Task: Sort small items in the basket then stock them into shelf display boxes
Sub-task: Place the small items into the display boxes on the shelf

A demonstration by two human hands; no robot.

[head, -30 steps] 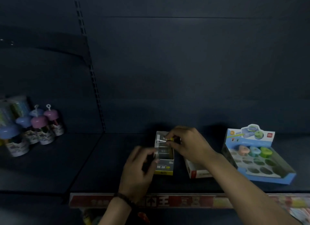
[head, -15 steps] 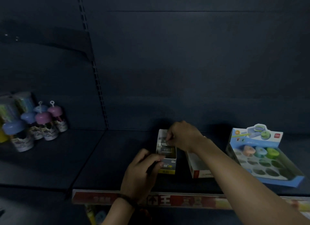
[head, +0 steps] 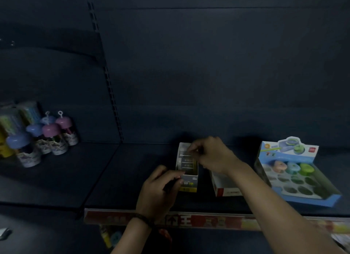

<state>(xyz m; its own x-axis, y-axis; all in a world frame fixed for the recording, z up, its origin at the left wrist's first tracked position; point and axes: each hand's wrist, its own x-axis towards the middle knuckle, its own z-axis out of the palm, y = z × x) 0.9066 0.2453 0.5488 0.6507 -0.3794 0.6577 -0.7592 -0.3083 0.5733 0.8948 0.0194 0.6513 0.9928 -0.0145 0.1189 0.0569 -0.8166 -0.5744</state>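
Small display box [head: 187,166], mid-shelf [head: 117,178], part-filled with flat packs: left hand [head: 158,189] grips its front corner, right hand [head: 210,156] pinches one pack [head: 186,153] at the rear row; best seated upright, flush against neighbours, box held steady.

The price strip [head: 208,220] along the shelf edge bears an upward arrow in a box and the character "王" (white on red). Print on the small display box [head: 187,183] is too blurred to read.
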